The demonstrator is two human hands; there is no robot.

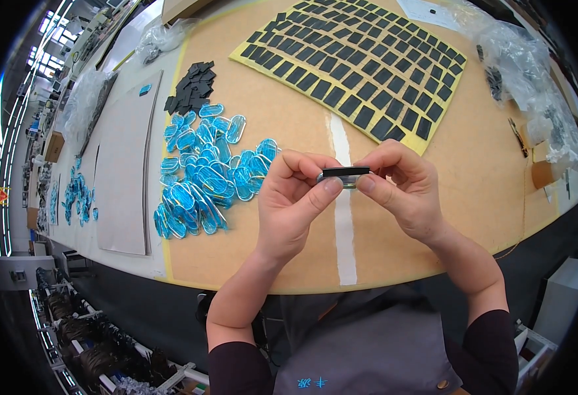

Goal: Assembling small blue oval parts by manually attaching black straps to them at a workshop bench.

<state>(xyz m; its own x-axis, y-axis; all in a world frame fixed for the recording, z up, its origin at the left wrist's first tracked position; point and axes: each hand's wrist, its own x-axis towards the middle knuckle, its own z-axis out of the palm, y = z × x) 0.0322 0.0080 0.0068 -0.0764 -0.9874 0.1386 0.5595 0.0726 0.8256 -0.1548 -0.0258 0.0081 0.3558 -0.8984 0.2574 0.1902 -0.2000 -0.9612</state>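
Above the white tape strip I hold one small piece up between both hands. It is a black rectangular piece with a shiny, rounded metal-looking edge under it. My left hand pinches its left end between thumb and forefinger. At the other end my right hand pinches it the same way. Left of my hands lies a pile of oval rings wrapped in blue film. Loose black rectangles are heaped just behind that pile.
Rows of black rectangles lie on a yellow-edged board at the far right. Clear plastic bags and a brown tape roll are along the right side. Grey sheets and more blue pieces lie to the left.
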